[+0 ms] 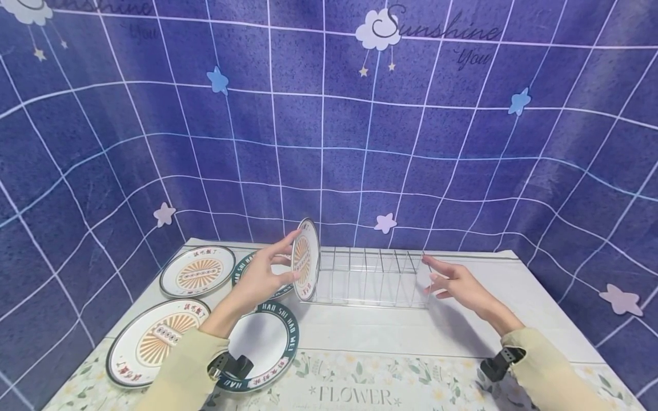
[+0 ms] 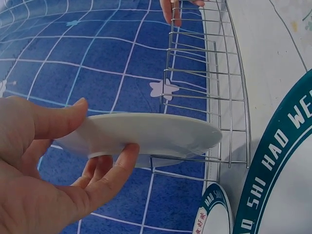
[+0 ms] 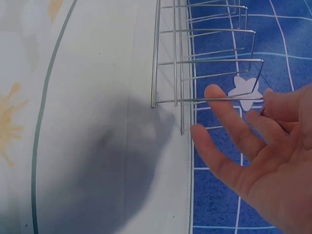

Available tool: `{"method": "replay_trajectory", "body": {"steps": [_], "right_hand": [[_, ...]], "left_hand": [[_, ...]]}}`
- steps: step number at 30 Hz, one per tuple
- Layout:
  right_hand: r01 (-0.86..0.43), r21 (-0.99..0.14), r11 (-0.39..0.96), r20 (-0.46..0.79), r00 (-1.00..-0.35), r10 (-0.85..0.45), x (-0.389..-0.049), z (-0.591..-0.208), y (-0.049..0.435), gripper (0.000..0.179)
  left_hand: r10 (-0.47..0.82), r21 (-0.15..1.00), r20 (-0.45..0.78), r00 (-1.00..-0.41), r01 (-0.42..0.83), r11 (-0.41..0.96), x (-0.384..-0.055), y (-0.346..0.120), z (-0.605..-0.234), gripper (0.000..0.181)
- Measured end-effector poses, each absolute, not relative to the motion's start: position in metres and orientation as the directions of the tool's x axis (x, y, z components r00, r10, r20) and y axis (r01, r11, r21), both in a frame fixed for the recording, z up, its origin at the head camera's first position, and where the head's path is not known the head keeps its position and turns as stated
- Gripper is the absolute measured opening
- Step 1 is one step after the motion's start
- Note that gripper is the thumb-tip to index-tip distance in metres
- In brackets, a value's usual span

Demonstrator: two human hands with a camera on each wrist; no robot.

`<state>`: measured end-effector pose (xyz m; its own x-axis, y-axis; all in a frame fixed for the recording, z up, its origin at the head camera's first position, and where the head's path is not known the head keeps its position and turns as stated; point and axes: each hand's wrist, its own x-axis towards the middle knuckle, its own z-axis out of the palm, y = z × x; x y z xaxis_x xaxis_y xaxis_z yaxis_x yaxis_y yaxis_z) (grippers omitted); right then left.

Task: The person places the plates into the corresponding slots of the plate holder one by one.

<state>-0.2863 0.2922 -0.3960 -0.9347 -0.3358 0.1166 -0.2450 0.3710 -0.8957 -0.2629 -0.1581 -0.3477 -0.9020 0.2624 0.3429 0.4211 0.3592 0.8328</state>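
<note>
My left hand [image 1: 265,275] holds a white plate [image 1: 306,260] on edge, thumb on one face and fingers on the other. An orange sunburst and red characters decorate the plate. It stands at the left end of a wire dish rack [image 1: 370,279]; in the left wrist view the plate [image 2: 146,131] overlaps the rack's end wires. At the opposite end, my right hand [image 1: 454,282] pinches an end wire. Thumb and index finger of the right hand [image 3: 258,161] meet at that wire in the right wrist view, while the other fingers are spread.
Left of the rack lie two sunburst plates [image 1: 197,271] and two green-rimmed plates [image 1: 290,331], partly behind my left arm. A pale tablecloth [image 1: 360,331] with a floral, lettered front strip covers the table. A blue gridded curtain [image 1: 349,142] stands behind and at both sides.
</note>
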Motion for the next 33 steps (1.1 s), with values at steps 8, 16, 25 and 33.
{"method": "replay_trajectory", "body": {"steps": [8,16,25,33], "right_hand": [[-0.226,-0.937,0.266,0.111,-0.915,-0.387,-0.292,-0.398,0.303,0.062],[-0.199,-0.951,0.236,0.089,-0.909,-0.407,-0.297,-0.397,0.308,0.067],[-0.181,-0.952,0.248,0.063,-0.907,-0.417,-0.297,-0.396,0.307,0.069],[-0.186,-0.95,0.251,0.067,-0.906,-0.418,-0.296,-0.394,0.305,0.069]], "left_hand": [[0.276,0.835,0.351,-0.895,0.433,0.339,-0.268,-0.156,-0.351,0.087],[0.277,0.85,0.338,-0.9,0.418,0.321,-0.273,-0.154,-0.354,0.086],[0.276,0.862,0.315,-0.908,0.395,0.317,-0.277,-0.153,-0.358,0.087],[0.274,0.869,0.301,-0.913,0.381,0.316,-0.278,-0.152,-0.357,0.087]]}}
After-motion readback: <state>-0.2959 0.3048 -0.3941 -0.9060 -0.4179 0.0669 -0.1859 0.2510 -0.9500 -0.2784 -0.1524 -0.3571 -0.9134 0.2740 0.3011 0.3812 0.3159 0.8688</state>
